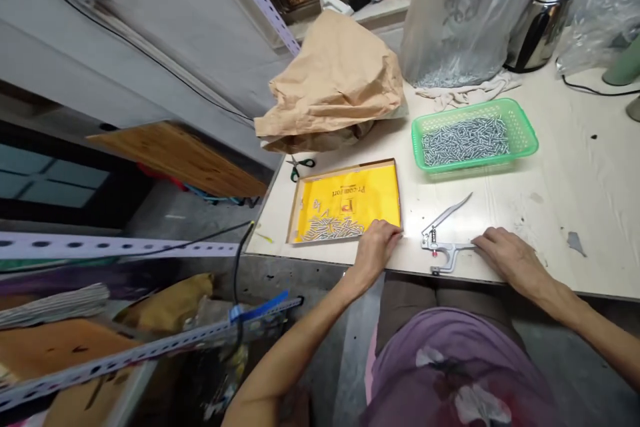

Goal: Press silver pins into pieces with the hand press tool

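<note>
My left hand (376, 248) is closed in a pinch at the front right corner of a shallow cardboard box (399, 193). What its fingertips hold, if anything, is too small to make out. Inside the box, a pile of small silver metal pieces (333, 229) lies on a yellow printed sheet (320, 190). Silver hand pliers (449, 250), like snap pliers, rest by the table's front edge with one handle raised. The fingers of my right hand (507, 257) are closed on the end of the lower handle.
Behind the pliers sits a green plastic basket (523, 140) filled with small metal pieces. Green-handled scissors (300, 165) lie behind the box, near a crumpled brown paper bag (335, 73). Farther back stand a clear plastic bag (460, 20) and a steel kettle (543, 23).
</note>
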The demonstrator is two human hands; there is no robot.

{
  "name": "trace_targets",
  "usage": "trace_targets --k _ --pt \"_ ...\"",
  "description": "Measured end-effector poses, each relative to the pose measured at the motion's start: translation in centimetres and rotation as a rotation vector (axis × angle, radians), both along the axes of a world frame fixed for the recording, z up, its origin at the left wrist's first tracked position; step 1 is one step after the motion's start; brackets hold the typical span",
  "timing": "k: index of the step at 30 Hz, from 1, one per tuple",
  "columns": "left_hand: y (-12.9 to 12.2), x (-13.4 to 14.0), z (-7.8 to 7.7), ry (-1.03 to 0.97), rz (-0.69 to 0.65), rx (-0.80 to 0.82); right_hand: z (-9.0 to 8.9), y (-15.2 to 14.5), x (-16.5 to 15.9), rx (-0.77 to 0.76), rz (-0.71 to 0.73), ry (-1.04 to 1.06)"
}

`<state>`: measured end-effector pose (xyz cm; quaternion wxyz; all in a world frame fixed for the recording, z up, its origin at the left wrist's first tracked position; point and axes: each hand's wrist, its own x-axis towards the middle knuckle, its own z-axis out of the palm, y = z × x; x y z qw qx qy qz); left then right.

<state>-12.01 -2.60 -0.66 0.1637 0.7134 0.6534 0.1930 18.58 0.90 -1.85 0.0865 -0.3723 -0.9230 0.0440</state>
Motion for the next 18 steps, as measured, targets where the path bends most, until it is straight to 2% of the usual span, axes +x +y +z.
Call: trace_targets --k 4,8,13,18 --pt "-1.2 2.7 -1.4 0.161 -0.098 0.065 -0.1 -0.3 -0.2 0.015 -0.014 -0.018" --pt "-2.4 3.5 -2.0 0.110 -0.158 0.051 -0.4 -0.6 -0.2 0.034 -0.028 -0.004" --pt "-3.2 3.7 -2.5 0.034 -0.114 -0.061 -0.7 -0.8 -0.2 0.049 -0.035 0.015" --pt "-3.4 3.6 -3.0 0.103 -0.100 -0.078 -0.7 -1.1 -0.3 0.031 -0.043 0.027"
